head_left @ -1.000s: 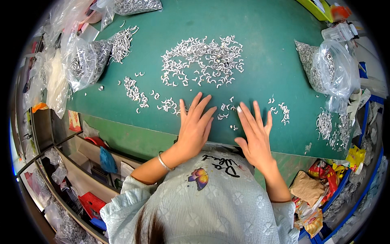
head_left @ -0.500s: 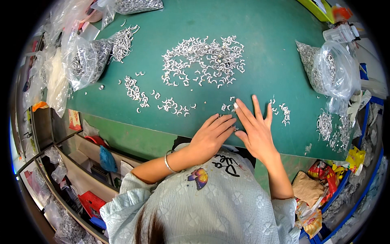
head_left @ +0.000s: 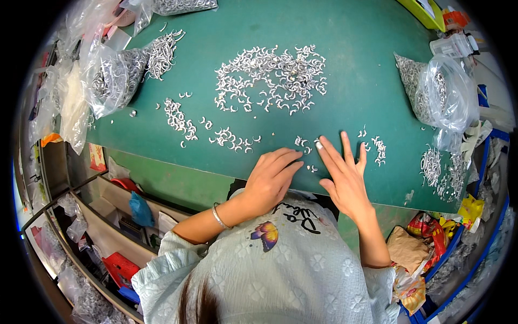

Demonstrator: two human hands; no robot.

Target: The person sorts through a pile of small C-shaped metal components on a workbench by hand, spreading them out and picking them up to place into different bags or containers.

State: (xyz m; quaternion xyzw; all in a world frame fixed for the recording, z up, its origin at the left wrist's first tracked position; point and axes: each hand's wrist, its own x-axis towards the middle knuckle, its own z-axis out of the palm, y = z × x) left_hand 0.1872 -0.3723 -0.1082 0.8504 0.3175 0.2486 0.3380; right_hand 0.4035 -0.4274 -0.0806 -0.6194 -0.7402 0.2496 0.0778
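Small silvery crescent-shaped metal pieces lie in groups on the green tabletop (head_left: pixel 356 65). The biggest pile of crescents (head_left: pixel 270 75) spreads in the middle, beyond my hands. My left hand (head_left: pixel 272 175) rests near the front edge, fingers stretched toward the right, holding nothing I can see. Flat on the table, my right hand (head_left: pixel 343 175) has its fingers spread. A few crescents (head_left: pixel 303 143) lie by its index fingertip, and a couple of tiny pieces (head_left: pixel 312 169) sit between the two hands. To its right is a small cluster of crescents (head_left: pixel 379 150).
Clear plastic bags of metal pieces stand at the left (head_left: pixel 116 81) and right (head_left: pixel 431 92). Two loose groups of crescents (head_left: pixel 179 121) (head_left: pixel 232 139) lie left of centre. Thin pieces (head_left: pixel 431 166) are heaped at the right corner. An open drawer (head_left: pixel 121 210) is below left.
My left hand has drawn back to the left, away from the right hand, uncovering tiny pieces between them. My right hand has shifted slightly right and toward me.
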